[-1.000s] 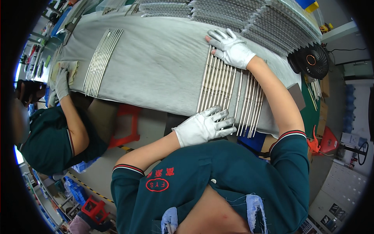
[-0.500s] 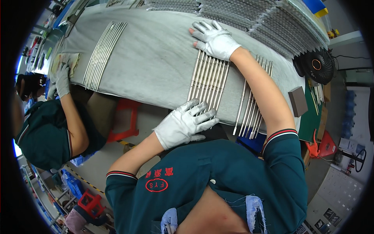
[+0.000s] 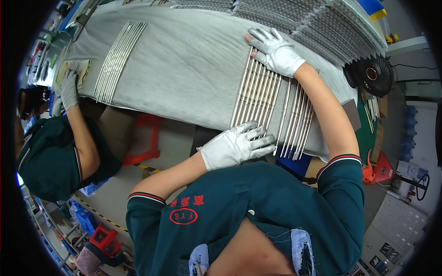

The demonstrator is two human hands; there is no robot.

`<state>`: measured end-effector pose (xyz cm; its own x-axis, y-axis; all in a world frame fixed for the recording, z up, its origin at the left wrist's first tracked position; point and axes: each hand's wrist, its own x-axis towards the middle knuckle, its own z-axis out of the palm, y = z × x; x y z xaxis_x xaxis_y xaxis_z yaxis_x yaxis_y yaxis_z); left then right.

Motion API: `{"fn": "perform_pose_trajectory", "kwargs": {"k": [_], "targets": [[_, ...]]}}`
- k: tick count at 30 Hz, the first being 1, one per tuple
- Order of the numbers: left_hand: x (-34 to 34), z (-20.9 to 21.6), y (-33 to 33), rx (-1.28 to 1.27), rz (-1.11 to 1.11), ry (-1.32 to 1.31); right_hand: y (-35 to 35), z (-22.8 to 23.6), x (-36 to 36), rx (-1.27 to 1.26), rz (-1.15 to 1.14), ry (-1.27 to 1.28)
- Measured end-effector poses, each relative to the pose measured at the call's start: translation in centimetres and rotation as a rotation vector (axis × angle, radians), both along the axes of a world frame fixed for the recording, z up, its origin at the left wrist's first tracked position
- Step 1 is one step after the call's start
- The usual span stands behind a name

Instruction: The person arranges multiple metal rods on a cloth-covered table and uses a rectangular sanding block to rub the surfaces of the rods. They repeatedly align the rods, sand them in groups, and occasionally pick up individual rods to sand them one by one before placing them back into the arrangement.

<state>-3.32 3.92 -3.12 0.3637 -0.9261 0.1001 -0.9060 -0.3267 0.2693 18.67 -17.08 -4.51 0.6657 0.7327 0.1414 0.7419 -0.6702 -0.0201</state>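
A row of slim silvery metal rods (image 3: 258, 94) lies side by side on the grey cloth-covered table (image 3: 184, 69). My gloved right hand (image 3: 275, 51) rests over their far ends, fingers spread toward the left. At the near ends is my gloved left hand (image 3: 239, 145), its fingers stretched out across the rod tips by the table edge. Both white gloves touch the row, and neither hand grips a rod. To the right, partly under my right forearm, a second group of metal rods (image 3: 299, 122) lies loosely spaced, their near ends pointing toward me.
Stacked clear ridged trays (image 3: 317, 34) line the far side. A black fan (image 3: 372, 76) and a grey block (image 3: 351, 115) are at the right. Another rod row (image 3: 120, 64) lies left, near a co-worker's gloved hand (image 3: 70, 89). A red stool (image 3: 145, 140) stands below the table.
Both my hands have shifted right together with the row of rods, bringing it closer to the second group. My left hand's fingers now point more to the right.
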Motion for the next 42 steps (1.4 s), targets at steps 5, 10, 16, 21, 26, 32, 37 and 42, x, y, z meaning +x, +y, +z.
{"fn": "perform_pose_trajectory", "kwargs": {"k": [5, 10, 16, 21, 26, 32, 37, 42], "targets": [[-0.3, 0.6, 1.2, -0.046, 0.085, 0.107, 2.0, 0.2, 0.3, -0.005, -0.006, 0.001], [-0.7, 1.0, 3.0, -0.035, 0.191, 0.081, 4.8, 0.3, 0.9, 0.0, -0.027, 0.05], [-0.8, 1.5, 2.7, -0.008, 0.187, 0.065, 4.7, 0.0, 1.1, 0.007, -0.017, 0.025], [-0.4, 1.4, 1.6, -0.026, 0.128, 0.129, 2.1, 0.4, 0.9, 0.14, -0.158, 0.234], [0.5, 1.2, -0.7, -0.005, 0.065, 0.065, -1.6, 0.6, 2.0, 0.109, -0.187, 0.314], [0.7, 0.8, -1.0, 0.014, 0.046, 0.056, -0.7, -0.1, 1.6, -0.01, -0.153, 0.138], [0.7, 1.6, 0.6, 0.044, 0.126, 0.083, 2.0, 0.1, 1.9, -0.002, -0.164, 0.165], [0.6, 1.3, 3.0, 0.019, 0.217, 0.05, 4.8, 0.5, 2.1, 0.014, -0.105, 0.082]]}}
